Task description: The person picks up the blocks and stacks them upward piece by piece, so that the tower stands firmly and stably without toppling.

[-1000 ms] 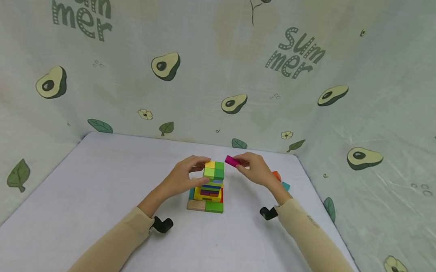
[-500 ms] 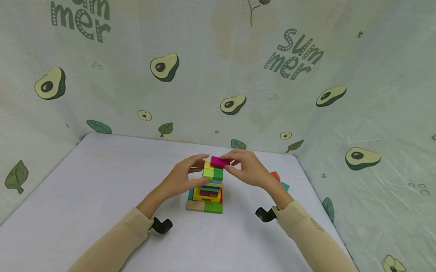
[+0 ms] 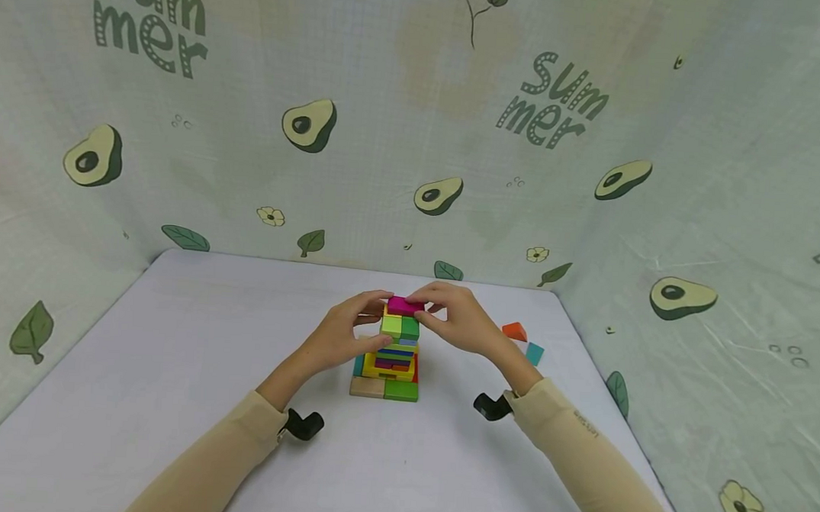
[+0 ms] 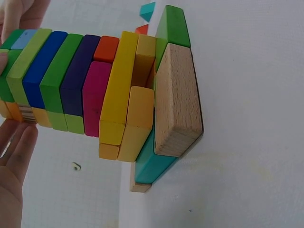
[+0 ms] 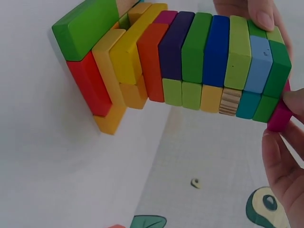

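A tower of coloured wooden blocks [image 3: 397,354] stands upright mid-table, many thin layers on a wider base. My left hand [image 3: 345,332] holds its upper part from the left, thumb at the front and fingers reaching behind. My right hand [image 3: 457,317] pinches a magenta block [image 3: 404,307] between thumb and fingers, lying flat at the very top. From the right wrist view, that magenta block [image 5: 280,115] sits against the green top layer, partly covered by the fingers. The left wrist view shows the tower's other side, with a bare wood block [image 4: 178,102] in the base.
To the right of the tower lie a loose orange block [image 3: 514,331] and a teal block [image 3: 534,354] on the white tabletop [image 3: 241,340]. A cloth backdrop [image 3: 358,193] printed with avocados rises behind the table and along its sides.
My right hand has brought the magenta block leftward from beside the tower onto its top. The left hand has stayed in place at the tower's left side.
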`<move>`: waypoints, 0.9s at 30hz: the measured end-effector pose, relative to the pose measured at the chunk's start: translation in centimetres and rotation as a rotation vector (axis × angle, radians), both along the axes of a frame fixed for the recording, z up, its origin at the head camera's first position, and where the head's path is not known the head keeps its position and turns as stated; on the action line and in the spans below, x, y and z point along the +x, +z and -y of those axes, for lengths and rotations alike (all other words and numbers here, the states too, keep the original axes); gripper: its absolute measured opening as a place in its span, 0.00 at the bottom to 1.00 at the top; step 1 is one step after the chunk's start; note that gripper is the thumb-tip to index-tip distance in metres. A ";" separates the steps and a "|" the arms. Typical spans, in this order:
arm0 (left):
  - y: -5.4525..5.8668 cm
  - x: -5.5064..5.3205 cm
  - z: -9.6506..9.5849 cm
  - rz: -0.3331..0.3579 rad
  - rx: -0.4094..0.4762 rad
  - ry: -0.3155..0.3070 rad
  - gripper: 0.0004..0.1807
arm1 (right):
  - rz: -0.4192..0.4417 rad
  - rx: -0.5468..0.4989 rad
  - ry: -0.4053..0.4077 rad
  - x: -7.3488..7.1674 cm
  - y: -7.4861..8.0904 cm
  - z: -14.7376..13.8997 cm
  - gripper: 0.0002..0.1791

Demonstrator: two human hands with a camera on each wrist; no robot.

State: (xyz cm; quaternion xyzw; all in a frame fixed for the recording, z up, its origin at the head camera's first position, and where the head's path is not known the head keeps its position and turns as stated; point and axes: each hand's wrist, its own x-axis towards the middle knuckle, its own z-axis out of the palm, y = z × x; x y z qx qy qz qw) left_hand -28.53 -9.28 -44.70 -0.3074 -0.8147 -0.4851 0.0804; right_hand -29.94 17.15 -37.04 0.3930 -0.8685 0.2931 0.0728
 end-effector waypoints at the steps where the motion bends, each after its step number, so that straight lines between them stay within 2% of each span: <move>1: 0.0 0.0 0.0 -0.006 0.000 -0.004 0.42 | 0.002 -0.003 0.000 0.0 -0.1 0.0 0.16; 15: -0.1 0.1 0.2 -0.014 0.012 -0.030 0.39 | 0.022 -0.019 -0.006 0.2 -0.4 0.3 0.16; 27: -0.2 0.0 0.3 -0.022 0.009 -0.029 0.38 | 0.012 -0.036 0.016 0.3 -0.3 0.4 0.16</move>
